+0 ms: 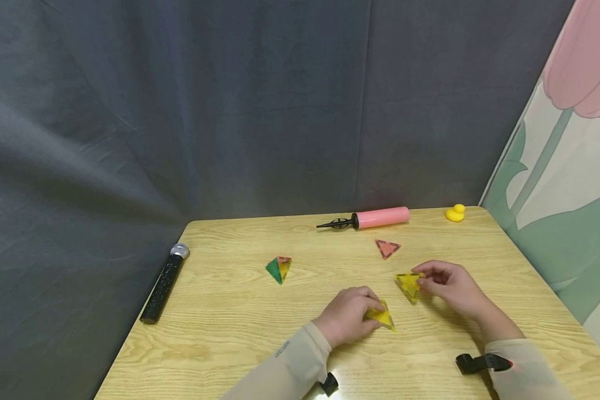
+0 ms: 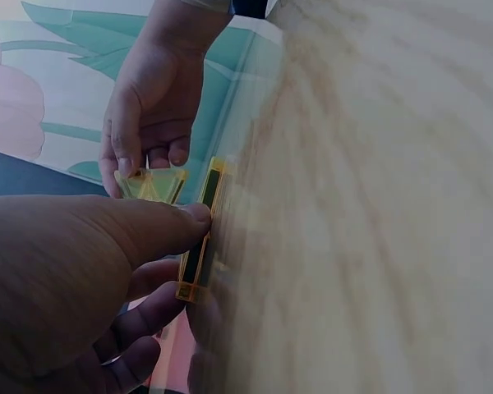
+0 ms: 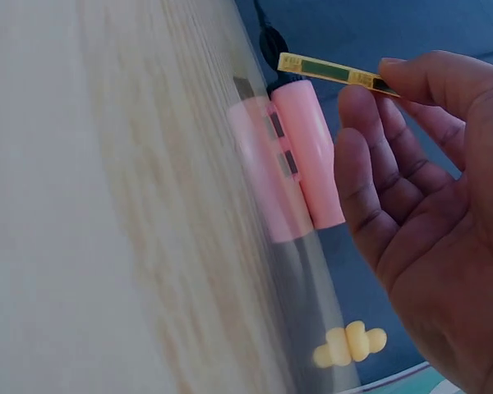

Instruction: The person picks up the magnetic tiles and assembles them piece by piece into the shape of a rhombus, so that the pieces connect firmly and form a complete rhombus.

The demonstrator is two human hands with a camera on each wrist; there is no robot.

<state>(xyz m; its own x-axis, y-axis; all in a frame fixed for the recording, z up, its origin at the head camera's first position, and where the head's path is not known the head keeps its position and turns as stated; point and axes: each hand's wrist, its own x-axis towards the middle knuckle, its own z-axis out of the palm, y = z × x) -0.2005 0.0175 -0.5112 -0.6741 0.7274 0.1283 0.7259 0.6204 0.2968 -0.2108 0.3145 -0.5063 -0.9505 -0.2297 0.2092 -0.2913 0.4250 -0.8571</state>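
Near the middle of the table, my left hand (image 1: 349, 315) pinches a translucent yellow triangular magnetic tile (image 1: 383, 316) between thumb and fingers. In the left wrist view that tile (image 2: 202, 238) shows its edge, close to the tabletop. My right hand (image 1: 452, 286), further right, holds a second yellow triangular tile (image 1: 408, 284) by one corner with thumb and fingertips. The right wrist view shows this second tile (image 3: 324, 70) edge-on, raised off the table. Beyond the hands lies a loose pink triangular tile (image 1: 387, 248). A small pyramid of green, yellow and red triangles (image 1: 279, 270) sits to the left.
A pink hand pump (image 1: 382, 217) with a black nozzle lies along the back edge. The yellow rubber duck (image 1: 455, 213) is at the back right corner, and a black microphone (image 1: 164, 286) lies by the left edge. A dark curtain (image 1: 280, 111) hangs behind the table (image 1: 220, 344).
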